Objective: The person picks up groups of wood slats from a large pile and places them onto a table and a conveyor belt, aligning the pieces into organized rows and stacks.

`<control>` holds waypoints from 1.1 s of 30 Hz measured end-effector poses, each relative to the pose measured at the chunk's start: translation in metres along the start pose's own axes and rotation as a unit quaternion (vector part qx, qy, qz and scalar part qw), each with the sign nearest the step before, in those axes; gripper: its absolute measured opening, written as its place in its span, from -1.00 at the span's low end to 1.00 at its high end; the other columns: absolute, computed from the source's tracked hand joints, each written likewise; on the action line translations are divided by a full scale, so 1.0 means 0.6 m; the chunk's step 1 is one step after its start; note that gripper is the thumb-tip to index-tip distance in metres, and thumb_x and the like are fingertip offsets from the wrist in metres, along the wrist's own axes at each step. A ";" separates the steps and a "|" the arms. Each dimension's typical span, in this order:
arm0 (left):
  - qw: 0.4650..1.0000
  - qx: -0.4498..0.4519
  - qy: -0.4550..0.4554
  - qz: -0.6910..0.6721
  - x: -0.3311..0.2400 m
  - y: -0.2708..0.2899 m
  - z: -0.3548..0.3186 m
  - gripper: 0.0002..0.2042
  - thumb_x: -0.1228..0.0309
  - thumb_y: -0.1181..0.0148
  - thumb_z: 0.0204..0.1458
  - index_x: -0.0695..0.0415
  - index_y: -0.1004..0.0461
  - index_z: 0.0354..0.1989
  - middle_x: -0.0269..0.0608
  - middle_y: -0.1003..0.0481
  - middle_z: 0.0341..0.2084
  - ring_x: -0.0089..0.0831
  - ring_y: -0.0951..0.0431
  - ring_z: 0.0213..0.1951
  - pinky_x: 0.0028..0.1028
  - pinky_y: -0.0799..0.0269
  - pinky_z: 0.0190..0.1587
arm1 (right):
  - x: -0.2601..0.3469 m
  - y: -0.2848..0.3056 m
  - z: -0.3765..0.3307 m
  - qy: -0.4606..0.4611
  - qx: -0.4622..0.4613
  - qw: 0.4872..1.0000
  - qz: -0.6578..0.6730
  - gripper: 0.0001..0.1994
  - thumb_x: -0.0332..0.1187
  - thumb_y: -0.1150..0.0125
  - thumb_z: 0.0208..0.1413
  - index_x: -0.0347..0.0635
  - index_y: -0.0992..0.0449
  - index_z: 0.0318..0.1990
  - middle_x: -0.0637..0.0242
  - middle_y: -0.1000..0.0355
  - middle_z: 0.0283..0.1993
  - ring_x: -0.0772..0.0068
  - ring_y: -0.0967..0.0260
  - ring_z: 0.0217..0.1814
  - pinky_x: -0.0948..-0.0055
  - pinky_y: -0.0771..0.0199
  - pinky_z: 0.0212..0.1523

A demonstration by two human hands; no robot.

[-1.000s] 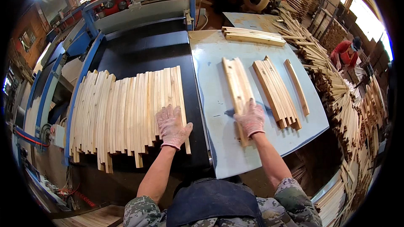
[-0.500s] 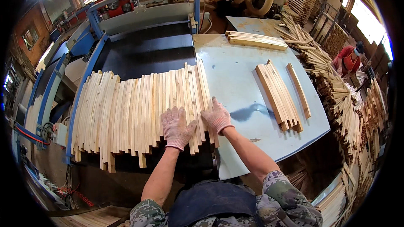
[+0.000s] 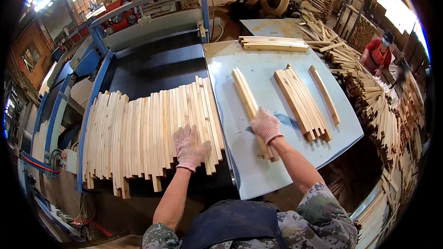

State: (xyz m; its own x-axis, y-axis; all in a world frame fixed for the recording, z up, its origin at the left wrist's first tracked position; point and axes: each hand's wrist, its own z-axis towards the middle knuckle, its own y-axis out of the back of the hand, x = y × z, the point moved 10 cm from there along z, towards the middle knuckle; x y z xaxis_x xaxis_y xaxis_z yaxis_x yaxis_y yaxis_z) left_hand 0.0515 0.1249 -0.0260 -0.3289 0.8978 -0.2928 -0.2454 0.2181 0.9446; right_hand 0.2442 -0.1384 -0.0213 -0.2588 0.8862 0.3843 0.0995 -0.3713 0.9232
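Pale wooden strips (image 3: 138, 138) lie side by side in a wide row on the black conveyor belt (image 3: 152, 64) at left. On the right end of that row rests my left hand (image 3: 189, 147), gloved, flat, with fingers spread. My right hand (image 3: 266, 125), also gloved, is closed around a few wooden strips (image 3: 245, 93) over the pale blue-grey table (image 3: 251, 180). These strips are blurred by motion, and my hand hides their middle. A group of strips (image 3: 302, 103) lies on the table to their right, with a single strip (image 3: 325, 96) beyond it.
More strips (image 3: 274, 46) lie along the table's far edge. A blue metal frame (image 3: 205, 16) spans the belt. Heaps of strips (image 3: 369, 92) line the right side, where a person in red (image 3: 379, 55) stands. Thick hoses (image 3: 277, 0) hang behind.
My right hand has moved right, from the end of the row onto the table, carrying a few wooden strips away. My left hand stays on the row. The view has shifted slightly.
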 end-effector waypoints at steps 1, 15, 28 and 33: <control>0.999 -0.011 -0.001 -0.038 0.012 0.006 0.001 -0.14 -0.11 -0.31 0.14 0.22 -0.30 0.50 0.23 -0.31 0.46 0.12 -0.20 0.52 -0.03 0.13 0.62 | -0.022 0.008 -0.002 0.005 -0.014 1.000 -0.014 -0.54 -0.23 -0.15 0.16 -0.40 -0.51 0.12 -0.20 -0.61 -0.10 -0.25 -0.61 -0.02 -0.08 -0.60 0.08; 0.896 -0.201 0.387 0.085 0.766 0.280 -0.262 -0.21 0.04 -0.22 0.30 0.19 -0.13 0.59 0.19 -0.18 0.55 0.11 -0.15 0.55 -0.05 -0.03 0.60 | 0.093 0.020 -0.031 0.111 -0.049 0.968 0.220 -0.38 -0.18 -0.37 0.17 -0.37 -0.50 0.31 0.04 -0.57 -0.07 0.13 -0.53 -0.11 0.21 -0.56 -0.03; 0.951 -0.208 0.182 0.138 0.802 0.285 -0.311 -0.41 0.31 -0.25 0.27 0.26 -0.34 0.44 0.18 -0.26 0.47 0.10 -0.23 0.50 -0.04 -0.10 0.55 | 0.336 -0.125 0.203 0.192 -0.122 0.969 0.094 -0.53 -0.19 -0.09 0.27 -0.20 -0.56 0.25 -0.10 -0.63 0.04 -0.20 -0.56 0.12 -0.02 -0.54 0.17; 0.973 -0.108 0.005 -0.204 0.317 0.184 -0.153 -0.47 0.33 -0.40 0.11 0.24 -0.50 0.26 0.15 -0.55 0.15 0.10 -0.50 0.25 -0.02 -0.35 0.39 | 0.417 -0.153 0.342 0.108 -0.050 0.992 -0.032 -0.60 -0.18 -0.13 0.28 -0.12 -0.61 0.18 -0.02 -0.66 0.05 -0.17 -0.58 0.16 -0.03 -0.57 0.17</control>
State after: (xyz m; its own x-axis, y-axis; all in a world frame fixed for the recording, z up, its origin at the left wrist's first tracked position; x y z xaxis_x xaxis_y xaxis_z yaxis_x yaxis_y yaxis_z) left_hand -0.1219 0.2844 0.0089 -0.1719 0.7493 -0.6396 -0.5426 0.4698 0.6963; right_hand 0.3676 0.1746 -0.0085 -0.4634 0.8322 0.3044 -0.0159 -0.3513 0.9361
